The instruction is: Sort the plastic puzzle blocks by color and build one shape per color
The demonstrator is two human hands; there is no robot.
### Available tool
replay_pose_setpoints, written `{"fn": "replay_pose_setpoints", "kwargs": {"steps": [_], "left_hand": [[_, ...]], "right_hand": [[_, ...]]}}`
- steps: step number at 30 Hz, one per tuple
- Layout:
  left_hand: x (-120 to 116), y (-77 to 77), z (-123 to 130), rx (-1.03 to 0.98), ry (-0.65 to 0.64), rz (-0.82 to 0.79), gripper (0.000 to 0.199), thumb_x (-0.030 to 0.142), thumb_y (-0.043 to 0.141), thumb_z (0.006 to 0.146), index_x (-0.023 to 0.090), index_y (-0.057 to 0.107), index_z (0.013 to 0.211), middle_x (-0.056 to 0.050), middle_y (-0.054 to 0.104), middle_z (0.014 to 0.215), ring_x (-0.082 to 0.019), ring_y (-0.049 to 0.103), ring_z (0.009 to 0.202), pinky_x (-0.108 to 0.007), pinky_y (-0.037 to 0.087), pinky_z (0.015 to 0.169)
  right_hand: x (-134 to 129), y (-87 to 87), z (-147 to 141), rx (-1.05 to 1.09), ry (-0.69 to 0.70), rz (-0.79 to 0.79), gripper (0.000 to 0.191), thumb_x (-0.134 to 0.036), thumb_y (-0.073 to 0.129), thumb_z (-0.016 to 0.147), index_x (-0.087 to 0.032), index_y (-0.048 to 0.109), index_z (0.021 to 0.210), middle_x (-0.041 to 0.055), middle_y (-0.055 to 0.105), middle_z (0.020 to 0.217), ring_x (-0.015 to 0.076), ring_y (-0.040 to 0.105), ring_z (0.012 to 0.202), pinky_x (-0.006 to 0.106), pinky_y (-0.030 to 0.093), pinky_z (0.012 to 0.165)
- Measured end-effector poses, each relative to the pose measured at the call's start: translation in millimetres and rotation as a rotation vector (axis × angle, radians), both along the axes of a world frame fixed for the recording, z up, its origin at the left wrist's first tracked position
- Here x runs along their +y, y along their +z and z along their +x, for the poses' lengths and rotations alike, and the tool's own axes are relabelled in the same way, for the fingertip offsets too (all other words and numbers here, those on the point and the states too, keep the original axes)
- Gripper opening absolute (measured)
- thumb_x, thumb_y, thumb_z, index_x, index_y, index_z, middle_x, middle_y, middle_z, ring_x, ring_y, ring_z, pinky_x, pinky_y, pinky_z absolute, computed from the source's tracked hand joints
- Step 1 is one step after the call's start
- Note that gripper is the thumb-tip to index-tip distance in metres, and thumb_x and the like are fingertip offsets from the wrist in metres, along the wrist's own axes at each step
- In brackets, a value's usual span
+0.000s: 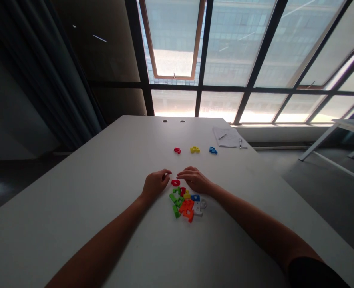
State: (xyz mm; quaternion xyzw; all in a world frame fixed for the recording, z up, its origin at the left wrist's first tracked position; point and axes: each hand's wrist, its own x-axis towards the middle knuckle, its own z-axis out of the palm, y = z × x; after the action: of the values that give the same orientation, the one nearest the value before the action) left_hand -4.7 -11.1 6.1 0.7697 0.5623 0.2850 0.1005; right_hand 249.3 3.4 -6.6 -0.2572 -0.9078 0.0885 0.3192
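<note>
On the white table, my left hand [156, 184] rests left of a loose pile of plastic pieces, fingers loosely bent and slightly apart, with nothing seen in them. Across from it, my right hand [197, 180] lies palm down with its fingers stretched toward the left, holding nothing visible. Between the hands is a red piece [175, 183] with a hole in it, close to the right fingertips. Nearer me lie green pieces [176, 212], orange pieces [186, 206], a yellow piece [187, 196], a blue piece [195, 197] and white pieces [197, 209], some touching or overlapping.
Beyond my hands stand a red piece [177, 151], a yellow piece [195, 149] and a blue piece [213, 150], spaced in a row. Paper sheets [232, 138] with pens lie at the table's [105, 172] far right edge. Another table [352, 126] stands right.
</note>
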Motion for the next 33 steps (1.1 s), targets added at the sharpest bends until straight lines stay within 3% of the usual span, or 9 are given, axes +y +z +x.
{"fn": "replay_pose_setpoints", "kwargs": {"steps": [7,11,15,20,24,33], "left_hand": [[3.9,-0.6,-1.1,-0.088,0.069,0.000,0.030,0.033,0.057,0.094,0.023,0.082,0.105,0.000,0.070,0.068,-0.017,0.062,0.062,-0.029,0.041,0.068],[3.7,-1.0,-1.1,-0.087,0.060,-0.008,0.030,0.033,0.057,0.094,0.024,0.083,0.105,0.000,0.071,0.068,-0.017,0.062,0.062,-0.029,0.040,0.067],[4.4,-1.4,-1.7,-0.096,0.056,-0.012,0.030,0.034,0.057,0.094,0.024,0.082,0.105,-0.001,0.073,0.070,-0.017,0.062,0.063,-0.029,0.041,0.068],[5.4,-2.5,-2.7,-0.081,0.056,-0.010,0.029,0.035,0.057,0.095,0.024,0.082,0.106,-0.001,0.073,0.072,-0.018,0.063,0.064,-0.029,0.041,0.068],[5.8,-3.6,-2.7,-0.078,0.053,-0.011,0.028,0.033,0.058,0.095,0.025,0.083,0.106,-0.001,0.073,0.071,-0.018,0.064,0.065,-0.029,0.042,0.069],[4.6,-0.8,-1.0,-0.058,0.032,-0.048,0.027,0.032,0.058,0.096,0.025,0.082,0.107,-0.001,0.072,0.070,-0.018,0.064,0.065,-0.029,0.041,0.068]], "right_hand": [[5.0,13.9,-11.8,-0.194,-0.001,0.031,0.033,-0.008,0.058,0.100,-0.026,0.080,0.118,0.0069,0.080,0.120,0.0251,0.065,0.116,0.042,0.048,0.099],[15.5,17.1,-14.2,-0.250,-0.023,0.054,0.020,-0.022,0.065,0.104,-0.025,0.078,0.119,0.0076,0.079,0.125,0.0264,0.063,0.117,0.043,0.047,0.099],[35.0,15.0,-25.5,-0.283,-0.075,0.091,0.014,-0.032,0.070,0.103,-0.022,0.079,0.108,0.0094,0.079,0.117,0.0262,0.063,0.112,0.041,0.044,0.096],[65.7,14.3,-48.8,-0.321,-0.228,0.063,0.015,-0.029,0.067,0.104,-0.020,0.075,0.114,0.0101,0.078,0.109,0.0252,0.064,0.109,0.038,0.041,0.096],[88.8,17.7,-60.5,-0.377,-0.328,0.051,0.021,-0.026,0.061,0.107,-0.022,0.074,0.123,0.0098,0.078,0.115,0.0270,0.061,0.116,0.039,0.039,0.100],[127.3,24.9,-63.9,-0.465,-0.448,0.076,0.028,-0.025,0.052,0.108,-0.021,0.079,0.114,0.0126,0.076,0.123,0.0301,0.054,0.122,0.043,0.036,0.102]]}}
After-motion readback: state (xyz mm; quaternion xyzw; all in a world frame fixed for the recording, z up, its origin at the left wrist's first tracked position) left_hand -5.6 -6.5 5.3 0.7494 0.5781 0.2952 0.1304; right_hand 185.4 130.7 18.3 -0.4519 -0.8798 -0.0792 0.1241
